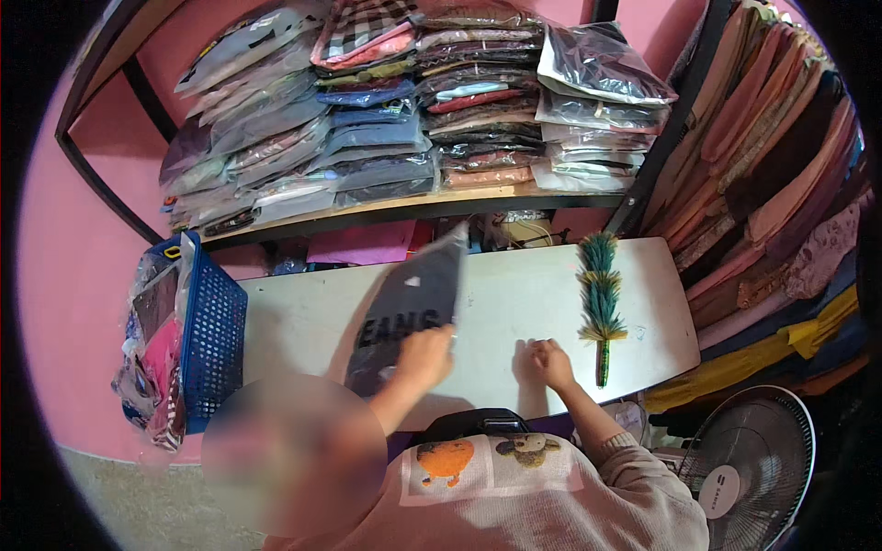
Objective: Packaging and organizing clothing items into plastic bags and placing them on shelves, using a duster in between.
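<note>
My left hand grips the right edge of a dark folded garment in a clear plastic bag, which bears printed letters and tilts over the white table. Low over the table's near part is my right hand, its fingers curled and no object visible in them. To its right lies a green and yellow feather-like duster, its handle towards me. A blurred round patch covers part of the view beside my left forearm.
Bagged folded clothes are stacked on a shelf behind the table. A blue plastic basket with bagged garments stands at the left. Hanging fabrics line the right side, above a floor or stand fan.
</note>
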Motion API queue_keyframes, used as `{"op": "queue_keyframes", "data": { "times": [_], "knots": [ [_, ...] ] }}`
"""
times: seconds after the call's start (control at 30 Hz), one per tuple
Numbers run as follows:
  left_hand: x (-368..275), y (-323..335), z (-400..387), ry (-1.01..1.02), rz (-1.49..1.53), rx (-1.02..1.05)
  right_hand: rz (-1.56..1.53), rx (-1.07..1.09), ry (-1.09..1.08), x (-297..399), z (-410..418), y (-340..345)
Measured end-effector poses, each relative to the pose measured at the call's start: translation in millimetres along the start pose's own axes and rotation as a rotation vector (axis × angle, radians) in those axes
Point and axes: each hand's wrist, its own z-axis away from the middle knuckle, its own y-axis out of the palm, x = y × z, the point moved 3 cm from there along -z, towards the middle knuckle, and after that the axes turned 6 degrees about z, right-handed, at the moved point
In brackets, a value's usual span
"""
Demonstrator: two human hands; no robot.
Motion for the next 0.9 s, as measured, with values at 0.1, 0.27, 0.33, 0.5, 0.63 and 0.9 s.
{"op": "queue_keyframes", "data": {
  "times": [0.1, 0.27, 0.33, 0.5, 0.63, 0.9],
  "knots": [
    [11.6, 72.1, -16.2, -0.084, 0.8, 0.483, -0.156, 0.148, 0.04, -6.2, -8.8, 48.9],
    [127.7, 86.9, -10.9, -0.296, 0.342, -0.092, -0.318, 0.317, 0.358, -4.7, -9.6, 83.7],
    [175.4, 85.4, 18.2, -0.581, 0.22, -0.268, -0.391, 0.343, 0.374, -6.4, -5.7, 96.3],
    [190.0, 90.9, 61.5, -0.777, 0.187, -0.238, -0.728, 0.462, 0.411, 20.9, -8.0, 112.7],
    [182.4, 99.2, 38.7, -0.583, 0.727, -0.33, -1.029, 0.575, 0.219, 40.8, -22.6, 117.1],
    [74.9, 34.7, -3.9, -0.236, 0.827, -0.307, -0.582, 0.126, -0.018, 58.4, -52.6, 11.7]
  ]
}}
